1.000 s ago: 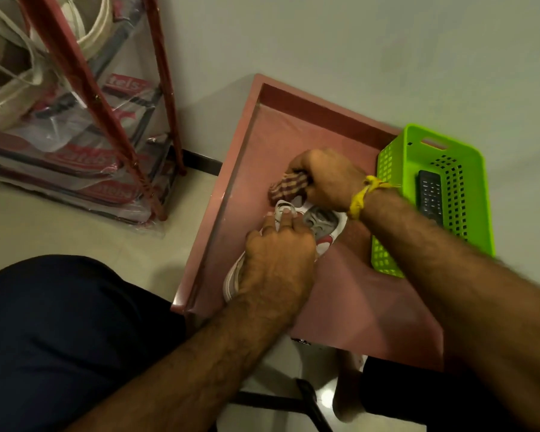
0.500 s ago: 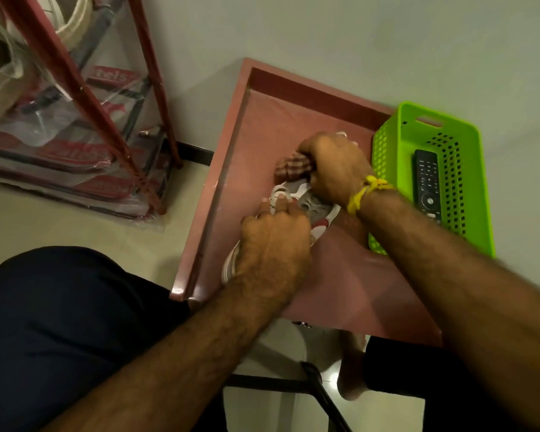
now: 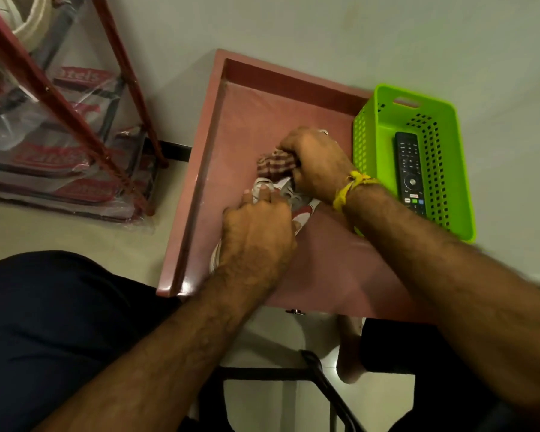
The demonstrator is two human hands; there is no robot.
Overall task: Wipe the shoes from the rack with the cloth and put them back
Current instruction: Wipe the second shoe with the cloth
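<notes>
A white shoe with red trim (image 3: 303,213) lies on the pink table (image 3: 293,120), mostly covered by my hands. My left hand (image 3: 256,235) lies over its near part and grips it, fingertips at the laces. My right hand (image 3: 317,163), with a yellow band at the wrist, clutches a bunched red-and-white checked cloth (image 3: 275,165) at the shoe's far end. The shoe rack (image 3: 60,98) with red poles stands at the left, wrapped in clear plastic.
A green plastic basket (image 3: 368,145) holding a black remote control (image 3: 410,173) sits on the table's right side, close to my right wrist. The table has a raised rim at left and back, against a white wall. My dark-clothed knees and a black chair frame are below.
My right hand with the cloth has shifted a little along the shoe's far end. The left hand keeps its hold. The camera has tilted slightly.
</notes>
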